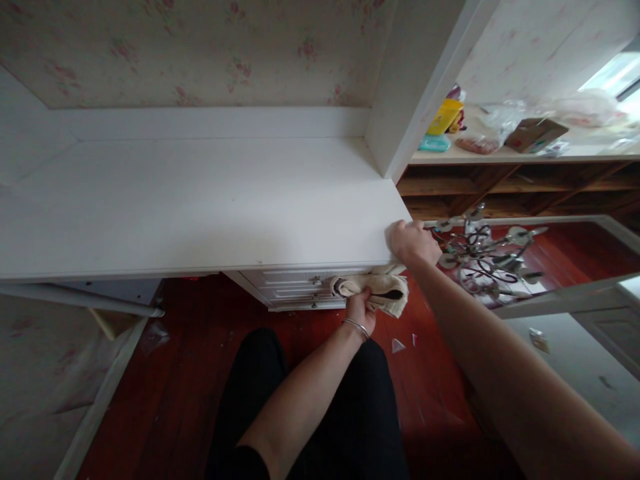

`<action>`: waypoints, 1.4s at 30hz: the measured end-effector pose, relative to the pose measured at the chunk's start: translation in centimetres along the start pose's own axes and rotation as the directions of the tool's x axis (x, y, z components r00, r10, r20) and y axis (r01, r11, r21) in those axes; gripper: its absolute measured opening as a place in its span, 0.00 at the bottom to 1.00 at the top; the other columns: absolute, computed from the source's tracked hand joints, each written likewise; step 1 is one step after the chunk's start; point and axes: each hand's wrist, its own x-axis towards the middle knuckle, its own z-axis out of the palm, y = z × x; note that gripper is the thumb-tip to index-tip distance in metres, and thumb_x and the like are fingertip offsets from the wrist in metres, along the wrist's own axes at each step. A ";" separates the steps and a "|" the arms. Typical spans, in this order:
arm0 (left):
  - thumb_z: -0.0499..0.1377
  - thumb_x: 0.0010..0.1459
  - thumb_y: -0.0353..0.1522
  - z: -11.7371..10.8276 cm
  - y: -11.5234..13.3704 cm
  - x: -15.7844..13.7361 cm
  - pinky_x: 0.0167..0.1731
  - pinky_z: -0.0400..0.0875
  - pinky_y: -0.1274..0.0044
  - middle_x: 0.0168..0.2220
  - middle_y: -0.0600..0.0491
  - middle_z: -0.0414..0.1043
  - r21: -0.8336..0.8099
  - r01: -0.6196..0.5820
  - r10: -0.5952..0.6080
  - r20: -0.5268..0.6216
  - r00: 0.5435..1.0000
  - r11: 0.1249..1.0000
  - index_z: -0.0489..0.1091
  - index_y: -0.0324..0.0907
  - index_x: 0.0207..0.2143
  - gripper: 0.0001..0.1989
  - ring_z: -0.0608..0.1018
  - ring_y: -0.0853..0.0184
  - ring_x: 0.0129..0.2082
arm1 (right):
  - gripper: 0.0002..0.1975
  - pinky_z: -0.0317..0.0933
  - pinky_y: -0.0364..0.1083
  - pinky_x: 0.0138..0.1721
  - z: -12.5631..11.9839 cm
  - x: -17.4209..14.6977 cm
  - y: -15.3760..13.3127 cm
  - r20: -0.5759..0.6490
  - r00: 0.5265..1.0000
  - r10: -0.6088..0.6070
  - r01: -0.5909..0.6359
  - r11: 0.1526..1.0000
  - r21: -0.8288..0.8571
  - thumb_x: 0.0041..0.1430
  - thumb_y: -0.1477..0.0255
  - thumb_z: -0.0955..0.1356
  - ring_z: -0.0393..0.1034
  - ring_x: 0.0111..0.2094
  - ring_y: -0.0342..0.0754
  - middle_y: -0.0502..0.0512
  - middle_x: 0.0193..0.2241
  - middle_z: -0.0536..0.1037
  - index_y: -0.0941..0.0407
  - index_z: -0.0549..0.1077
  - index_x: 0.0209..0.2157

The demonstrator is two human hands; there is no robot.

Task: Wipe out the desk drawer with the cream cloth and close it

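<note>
My left hand, with a bangle at its wrist, is closed around a folded beige cloth with a dark inner fold. It holds the cloth just below the front edge of a white desk, in front of the drawers. At the desk's front right corner rests my right hand, its fingers curled over the edge. The fingertips of the right hand are partly hidden.
Right of the desk, a chandelier with curved arms stands low by the floor. Behind it, a shelf unit carries a yellow container, a cardboard box and plastic bags. Small scraps lie on the red wooden floor.
</note>
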 end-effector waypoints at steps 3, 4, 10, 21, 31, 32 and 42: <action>0.58 0.52 0.19 -2.2 2.0 0.8 0.34 0.75 0.78 0.36 0.48 0.76 0.016 -0.077 0.078 -0.084 0.993 0.997 0.70 0.36 0.39 0.12 0.80 0.70 0.31 | 0.27 0.62 0.61 0.46 0.1 0.1 0.0 0.004 1.000 -0.003 0.003 1.000 0.015 0.63 0.58 0.54 0.69 0.48 0.66 0.74 0.46 0.74 0.62 0.68 0.50; 0.57 0.52 0.18 -3.0 2.9 0.8 0.34 0.75 0.78 0.37 0.48 0.76 0.022 -0.107 0.109 -0.104 0.989 0.994 0.70 0.36 0.40 0.13 0.80 0.70 0.31 | 0.26 0.62 0.61 0.45 0.1 0.1 0.1 0.004 1.000 -0.006 0.006 1.000 0.022 0.63 0.58 0.54 0.69 0.48 0.66 0.74 0.46 0.74 0.62 0.68 0.50; 0.55 0.53 0.18 -7.0 10.6 -0.4 0.40 0.75 0.74 0.38 0.48 0.77 0.062 -0.288 0.295 -0.179 0.939 0.956 0.70 0.36 0.44 0.16 0.80 0.67 0.35 | 0.26 0.62 0.61 0.44 0.1 0.2 0.2 0.004 1.000 -0.005 0.004 0.999 0.041 0.63 0.58 0.54 0.70 0.47 0.65 0.75 0.46 0.74 0.62 0.69 0.50; 0.56 0.54 0.19 -4.9 19.3 -9.7 0.44 0.76 0.69 0.39 0.51 0.78 0.033 -0.522 0.523 -0.052 0.851 0.853 0.71 0.40 0.44 0.16 0.80 0.65 0.40 | 0.25 0.62 0.62 0.45 -0.2 -0.3 0.1 0.014 1.000 -0.008 0.008 0.999 0.048 0.63 0.59 0.54 0.69 0.48 0.66 0.76 0.46 0.73 0.62 0.68 0.49; 0.58 0.53 0.22 -0.2 10.8 -9.1 0.47 0.75 0.68 0.40 0.48 0.77 0.024 -0.259 0.254 0.125 0.959 0.965 0.71 0.39 0.43 0.15 0.79 0.62 0.44 | 0.26 0.62 0.61 0.45 -0.5 -0.4 -0.1 0.027 1.000 0.000 0.000 1.000 0.019 0.63 0.59 0.53 0.69 0.49 0.66 0.75 0.47 0.73 0.62 0.67 0.51; 0.58 0.53 0.21 0.2 9.4 -8.3 0.46 0.75 0.69 0.40 0.48 0.77 0.029 -0.224 0.218 0.130 0.967 0.974 0.72 0.39 0.42 0.14 0.79 0.62 0.43 | 0.26 0.62 0.61 0.45 -0.5 -0.4 -0.1 0.025 1.000 -0.001 0.000 1.000 0.016 0.63 0.59 0.53 0.69 0.49 0.66 0.75 0.47 0.73 0.62 0.67 0.51; 0.59 0.50 0.19 -2.0 1.7 0.2 0.33 0.74 0.79 0.33 0.49 0.76 0.053 -0.051 0.053 -0.041 0.998 0.997 0.71 0.36 0.34 0.09 0.79 0.70 0.30 | 0.26 0.62 0.61 0.46 -0.4 -0.3 -0.2 0.028 1.000 0.013 -0.013 1.000 -0.003 0.63 0.58 0.53 0.69 0.49 0.65 0.73 0.47 0.74 0.61 0.67 0.50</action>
